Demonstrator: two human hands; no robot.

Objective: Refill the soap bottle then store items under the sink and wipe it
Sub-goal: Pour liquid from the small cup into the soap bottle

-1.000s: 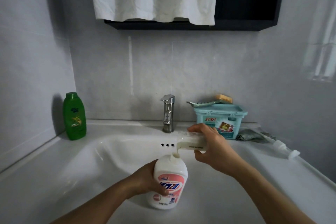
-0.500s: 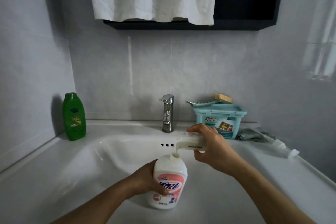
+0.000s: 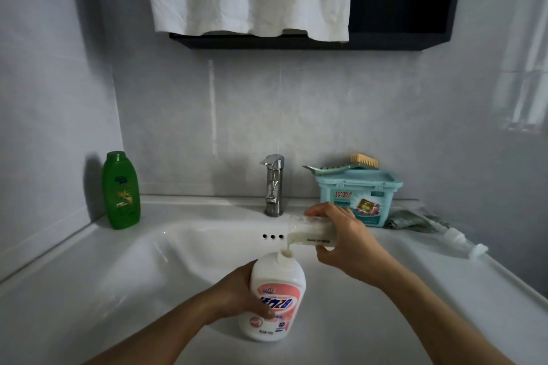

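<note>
A white plastic soap bottle with pink label (image 3: pixel 277 293) stood uncapped at near centre; just above, a clear plastic cup (image 3: pixel 311 232) lay tipped leftward, pouring creamy liquid (image 3: pixel 289 245) into its neck.

The bare left forearm comes in from 7 o'clock, angled up toward the centre, wrist straight. The left grip (image 3: pixel 237 293) wraps the soap bottle (image 3: pixel 278 284) from its 9 o'clock side, with one digit lying across the front label. The right forearm enters from 5 o'clock and climbs toward 11. The right grip (image 3: pixel 348 243) sits higher, at about 1 o'clock from the left one, back of the hand toward the camera. It pinches a small clear container (image 3: pixel 311 231) turned on its side — one finger stretched along the top, others curled beneath. The two hands are near each other but apart.
</note>
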